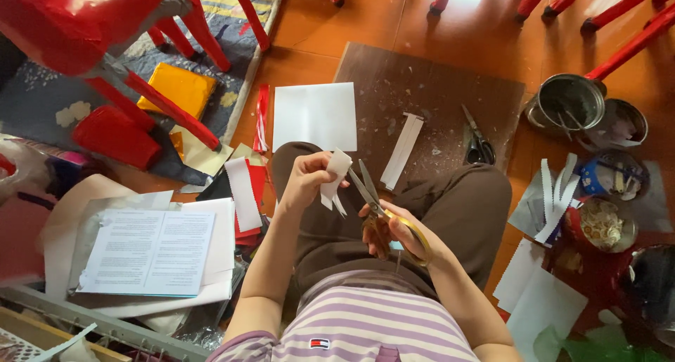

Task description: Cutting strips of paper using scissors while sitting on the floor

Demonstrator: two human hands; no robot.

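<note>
I sit on the floor with legs crossed. My left hand (304, 181) pinches a small white paper piece (335, 178) with a jagged cut lower edge, held above my knee. My right hand (396, 233) grips yellow-handled scissors (370, 195); the blades are parted and point up toward the paper, their tips just right of it. A long white paper strip (402, 151) lies on the brown board (436, 87) ahead of my knees.
A white square sheet (315, 116) and dark scissors (477, 141) lie on or by the board. Metal tins (571, 102) and bowls of scraps stand at right with zigzag paper strips (557, 197). Printed papers (149, 251), red plastic chairs (105, 31) and yellow paper (177, 89) are at left.
</note>
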